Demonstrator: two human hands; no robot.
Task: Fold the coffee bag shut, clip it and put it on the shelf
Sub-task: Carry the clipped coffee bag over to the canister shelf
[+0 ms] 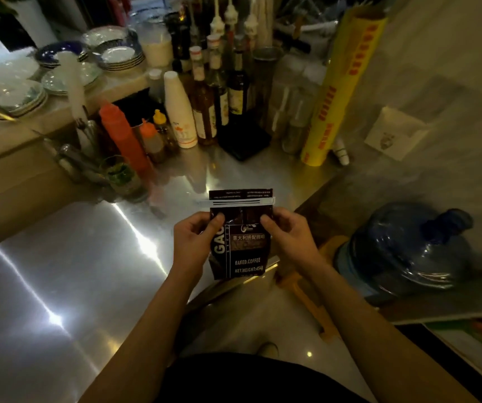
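A dark brown coffee bag [244, 251] with white lettering is held upright over the front edge of the steel counter. Its top is folded down, and a long white clip [235, 202] lies across the fold, sticking out on both sides. My left hand [194, 242] grips the bag's left edge, thumb on the front just below the clip. My right hand [287, 237] grips the right edge the same way. Both hands are a little below the clip and do not touch it.
The steel counter [74, 271] spreads left. Behind the bag stand syrup bottles [205, 94], sauce squeeze bottles [123, 138], a white cup stack [179, 112] and a yellow wrap roll [338, 91]. Stacked plates [13, 100] sit on a raised ledge at left. A blue water jug [402, 251] lies at right.
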